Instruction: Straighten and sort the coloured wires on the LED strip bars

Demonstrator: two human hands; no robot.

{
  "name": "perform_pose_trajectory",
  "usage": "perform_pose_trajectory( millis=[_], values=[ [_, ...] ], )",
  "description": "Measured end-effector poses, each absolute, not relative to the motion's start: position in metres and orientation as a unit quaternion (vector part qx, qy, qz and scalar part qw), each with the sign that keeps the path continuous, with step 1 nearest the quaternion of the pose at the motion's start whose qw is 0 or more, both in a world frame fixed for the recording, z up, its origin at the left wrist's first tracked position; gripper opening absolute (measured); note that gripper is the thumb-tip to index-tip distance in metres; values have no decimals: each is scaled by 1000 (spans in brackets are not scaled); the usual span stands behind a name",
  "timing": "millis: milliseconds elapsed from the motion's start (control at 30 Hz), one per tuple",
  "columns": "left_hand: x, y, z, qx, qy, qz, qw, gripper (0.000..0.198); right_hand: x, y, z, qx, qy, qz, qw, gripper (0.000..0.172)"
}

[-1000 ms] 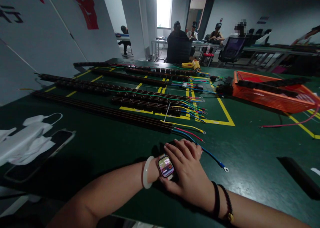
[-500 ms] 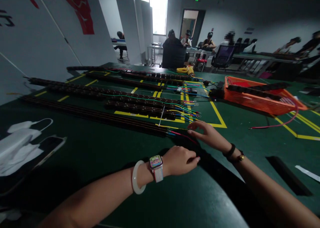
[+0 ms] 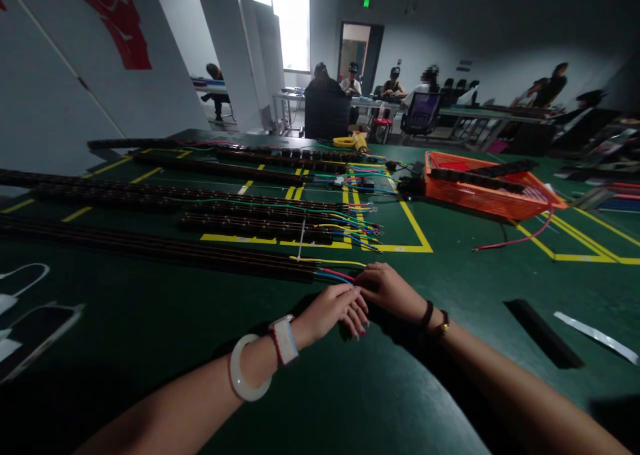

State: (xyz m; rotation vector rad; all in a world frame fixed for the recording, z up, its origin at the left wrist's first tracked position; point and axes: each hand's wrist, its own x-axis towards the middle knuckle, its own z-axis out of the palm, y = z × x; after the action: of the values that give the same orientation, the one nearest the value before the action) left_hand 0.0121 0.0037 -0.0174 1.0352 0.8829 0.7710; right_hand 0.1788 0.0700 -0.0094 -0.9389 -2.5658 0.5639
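Observation:
A long black cable sleeve [image 3: 220, 258] lies across the green table, with a red wire [image 3: 336, 274], a blue wire [image 3: 331, 278] and a yellow wire [image 3: 330, 261] coming out of its right end. My right hand [image 3: 393, 292] pinches these wire ends, its fingertips partly hidden. Just below and touching it, my left hand [image 3: 333, 310] has thumb and forefinger together at the wires, the other fingers hanging loosely. The exact grip of each hand is hard to make out. A white cable tie [image 3: 301, 240] sticks up from the bundle.
Beyond lie more black wire bundles [image 3: 250, 228] with coloured ends. Yellow tape [image 3: 423, 225] marks the green table [image 3: 450, 375]. An orange basket [image 3: 475, 205] holds black pieces; a yellow heat gun [image 3: 353, 142] lies at the back. A black strip [image 3: 543, 332] is at right. Several people sit farther off.
My left hand has risen from the table to the wire ends, and its fingers have come to meet my right hand's. My right hand has closed on the wires. The view has turned right.

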Motion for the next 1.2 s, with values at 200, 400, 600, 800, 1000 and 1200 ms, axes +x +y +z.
perform_pose_trajectory(
  millis=[200,400,600,800,1000,1200],
  values=[
    [11,6,-21,391,406,378,734,32,175,62,-18,-353,-900,135,218,15],
    [15,6,-19,321,416,407,747,37,179,54,-13,-297,-927,-106,202,21],
    [15,10,-21,256,379,454,765,23,170,35,-6,-302,-928,-153,156,16],
    [13,14,-26,218,345,463,787,20,158,1,-3,-391,-909,-102,101,38],
    [11,14,-24,211,358,464,782,21,171,14,38,-409,-910,-22,63,24],
    [11,13,-23,217,333,461,794,25,183,33,46,-433,-900,51,-15,29]
  ],
)
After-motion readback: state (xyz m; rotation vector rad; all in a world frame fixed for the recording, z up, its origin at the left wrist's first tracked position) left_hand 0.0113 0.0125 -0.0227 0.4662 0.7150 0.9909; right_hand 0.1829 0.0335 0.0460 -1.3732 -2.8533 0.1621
